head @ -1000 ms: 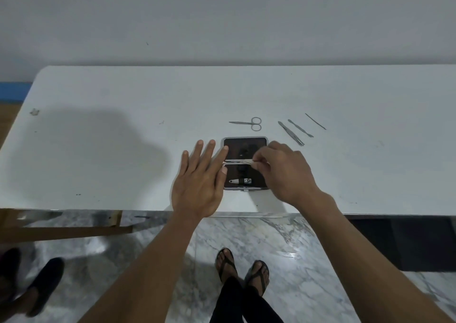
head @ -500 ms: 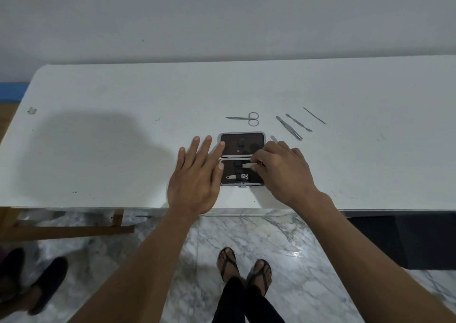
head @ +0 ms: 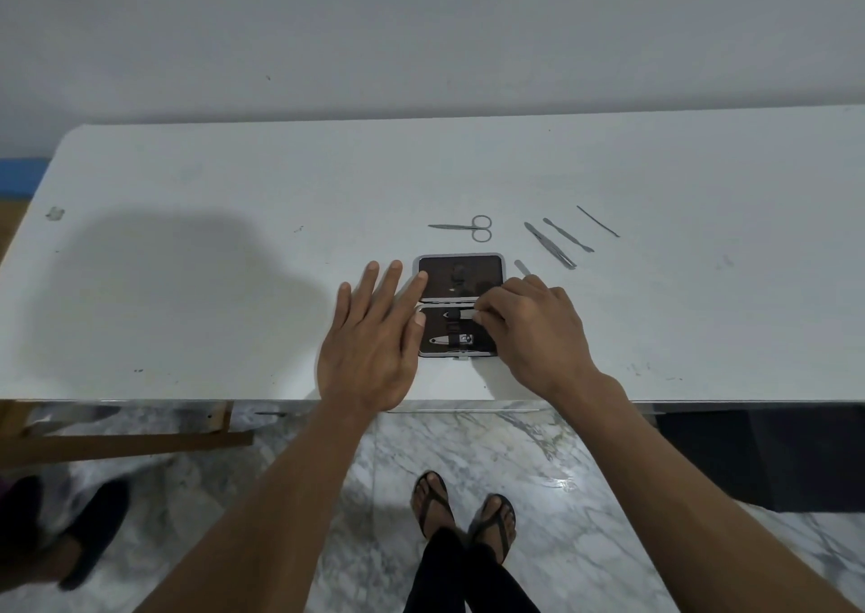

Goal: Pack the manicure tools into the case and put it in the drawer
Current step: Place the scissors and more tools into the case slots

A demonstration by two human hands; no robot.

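Note:
A small dark manicure case [head: 461, 275] lies open near the front edge of the white table [head: 234, 285]. A nail clipper [head: 456, 340] sits strapped in its near half. My left hand [head: 374, 345] rests flat at the case's left edge, fingers spread, the index fingertip on the lid. My right hand [head: 529, 327] pinches a slim metal tool [head: 465, 315] lying across the near half under a strap. Small scissors [head: 468, 227], tweezers [head: 550, 245], a cuticle pusher [head: 568, 235] and a thin pick [head: 598, 221] lie on the table behind the case.
A short grey tool end [head: 522, 267] shows just behind my right hand. Below the table edge is marble floor with my sandalled feet [head: 463, 519]. Another person's dark shoe [head: 93, 533] is at the lower left, beside a wooden frame [head: 126, 444].
My right hand has drawn the slim tool from the case's hinge line down into the near half. My left hand stays at the case's left edge.

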